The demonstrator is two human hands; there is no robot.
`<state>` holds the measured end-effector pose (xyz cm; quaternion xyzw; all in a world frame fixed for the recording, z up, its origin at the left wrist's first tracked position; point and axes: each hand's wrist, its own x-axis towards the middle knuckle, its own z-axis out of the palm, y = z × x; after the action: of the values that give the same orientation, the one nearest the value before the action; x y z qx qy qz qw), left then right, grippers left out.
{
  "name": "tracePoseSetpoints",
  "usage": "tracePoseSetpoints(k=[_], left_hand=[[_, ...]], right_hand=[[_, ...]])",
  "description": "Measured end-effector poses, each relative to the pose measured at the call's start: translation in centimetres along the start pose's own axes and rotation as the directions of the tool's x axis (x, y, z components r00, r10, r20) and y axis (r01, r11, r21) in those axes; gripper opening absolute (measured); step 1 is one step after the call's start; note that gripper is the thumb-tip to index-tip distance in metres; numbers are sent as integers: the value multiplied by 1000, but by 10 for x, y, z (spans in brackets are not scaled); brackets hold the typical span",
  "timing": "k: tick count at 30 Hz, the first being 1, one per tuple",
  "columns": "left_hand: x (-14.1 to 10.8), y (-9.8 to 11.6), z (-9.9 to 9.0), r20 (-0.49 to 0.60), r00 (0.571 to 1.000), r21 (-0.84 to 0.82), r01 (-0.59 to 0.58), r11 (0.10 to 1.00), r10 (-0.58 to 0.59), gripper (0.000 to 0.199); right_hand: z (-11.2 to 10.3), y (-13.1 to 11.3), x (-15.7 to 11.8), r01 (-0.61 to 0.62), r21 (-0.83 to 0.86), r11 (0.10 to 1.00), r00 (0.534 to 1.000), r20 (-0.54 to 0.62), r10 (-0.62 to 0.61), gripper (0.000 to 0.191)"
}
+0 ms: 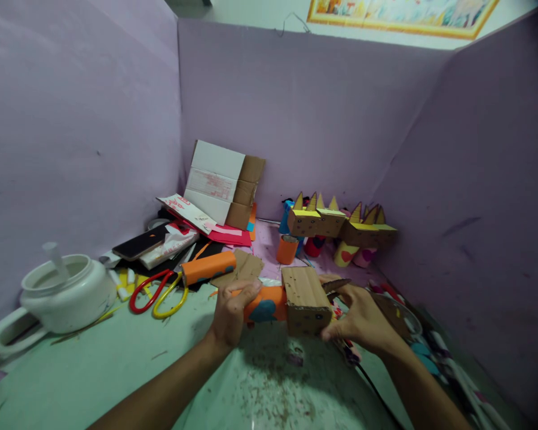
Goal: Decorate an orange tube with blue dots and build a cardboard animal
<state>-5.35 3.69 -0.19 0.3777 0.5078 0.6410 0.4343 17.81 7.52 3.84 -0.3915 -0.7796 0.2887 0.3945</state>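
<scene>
Just above the green tabletop, an orange paper tube [265, 304] with a blue spot lies sideways, joined or pressed to a small brown cardboard box [308, 292]. My left hand [234, 307] is closed around the tube's left end. At the box's right side, my right hand [358, 316] grips it, thumb at the lower front corner and fingers behind. A dark pointed cardboard piece [336, 285] sticks out between the box and my right fingers; its attachment is hidden. Small drawn marks show on the box's front face.
Finished-looking cardboard figures [318, 222] with spikes stand at the back right, beside an upright orange tube [287, 249]. Left are scissors [170, 303], another orange tube [209, 267], a phone [141, 241] and a white pot [69, 295]. A black cord [376, 391] runs right. Purple panels [296, 119] surround the table.
</scene>
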Motion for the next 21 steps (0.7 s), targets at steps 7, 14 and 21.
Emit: tracePoseSetpoints(k=[7, 14, 21], left_hand=[[0, 3, 1, 10, 1000, -15, -17, 1000, 17, 25], [-3, 12, 4, 110, 993, -60, 53, 997, -46, 33], [-4, 15, 5, 129, 990, -72, 72, 995, -62, 33]], right_hand=[[0, 1, 0, -1, -5, 1000, 1000, 12, 1, 78], [0, 0, 0, 13, -7, 1000, 1000, 7, -13, 76], [-1, -2, 1, -4, 0, 1000, 1000, 14, 4, 79]])
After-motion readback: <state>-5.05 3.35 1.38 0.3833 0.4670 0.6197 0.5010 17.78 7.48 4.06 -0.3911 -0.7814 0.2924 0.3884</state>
